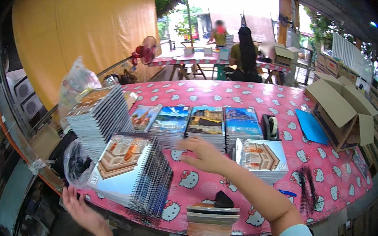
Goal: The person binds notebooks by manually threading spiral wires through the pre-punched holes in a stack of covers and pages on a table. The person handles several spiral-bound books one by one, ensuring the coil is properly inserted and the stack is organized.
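My left hand (81, 211) is open off the table's near left edge, fingers spread, with nothing in it. It is just below a large stack of spiral-bound notebooks (119, 159) with a building on the top cover. Stretched across the table, my right hand (201, 154) is open and slightly blurred, its fingers beside a row of notebook stacks. In that row are a blue landscape notebook (170, 120), a yellowish one with buildings (207, 120) and a blue sea-and-mountain one (243, 121). Right of my forearm lies another notebook stack (262, 156) with a building cover.
A taller notebook stack (102, 114) rises at the left beside a plastic bag (77, 82). Rightward are a tape dispenser (271, 127), blue sheet (311, 126), blue pen (287, 192), black binding coils (308, 191) and open carton (340, 107). Two people sit at a far table (174, 62).
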### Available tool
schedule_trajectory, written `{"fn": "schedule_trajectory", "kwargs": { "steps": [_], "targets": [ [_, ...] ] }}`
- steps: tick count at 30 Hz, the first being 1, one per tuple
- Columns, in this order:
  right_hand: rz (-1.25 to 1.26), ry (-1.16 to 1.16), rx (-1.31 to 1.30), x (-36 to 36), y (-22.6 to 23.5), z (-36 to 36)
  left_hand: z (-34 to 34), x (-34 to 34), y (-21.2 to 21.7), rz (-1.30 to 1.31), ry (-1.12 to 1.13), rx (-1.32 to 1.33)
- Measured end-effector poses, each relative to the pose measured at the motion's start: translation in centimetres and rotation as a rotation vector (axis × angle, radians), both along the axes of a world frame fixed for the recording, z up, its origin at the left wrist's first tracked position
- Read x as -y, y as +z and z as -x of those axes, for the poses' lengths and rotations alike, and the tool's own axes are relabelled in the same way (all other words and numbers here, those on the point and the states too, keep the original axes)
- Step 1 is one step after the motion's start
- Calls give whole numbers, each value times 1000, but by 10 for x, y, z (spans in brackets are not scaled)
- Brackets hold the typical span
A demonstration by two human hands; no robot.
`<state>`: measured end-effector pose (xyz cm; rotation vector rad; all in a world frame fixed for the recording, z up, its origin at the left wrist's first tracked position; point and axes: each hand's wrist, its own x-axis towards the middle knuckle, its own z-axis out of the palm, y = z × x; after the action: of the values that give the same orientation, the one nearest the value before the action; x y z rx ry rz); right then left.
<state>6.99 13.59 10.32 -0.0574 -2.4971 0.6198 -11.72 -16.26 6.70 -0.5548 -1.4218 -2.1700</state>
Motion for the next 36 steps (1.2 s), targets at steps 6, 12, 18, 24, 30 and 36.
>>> {"fn": "schedule_trajectory", "kwargs": {
  "steps": [6, 12, 18, 24, 30, 36],
  "targets": [
    [-271, -643, 280, -48, -62, -172, -88, 11, 12, -194, -1439, -450],
    [-400, -822, 185, -26, -124, -206, -151, -48, -8, 223, -1605, 24],
    [-37, -449, -33, 40, -66, -193, -195, -112, -45, 45, -1652, 773],
    [-210, -280, 53, 92, -61, -188, -174, -111, -41, 177, -1418, 728],
    [579, -591, -237, 75, -83, -204, -138, -90, -22, 292, -1325, 307],
    [525, -432, -84, 86, -122, -209, -116, -96, -23, 423, -1467, 9]
  ]
}}
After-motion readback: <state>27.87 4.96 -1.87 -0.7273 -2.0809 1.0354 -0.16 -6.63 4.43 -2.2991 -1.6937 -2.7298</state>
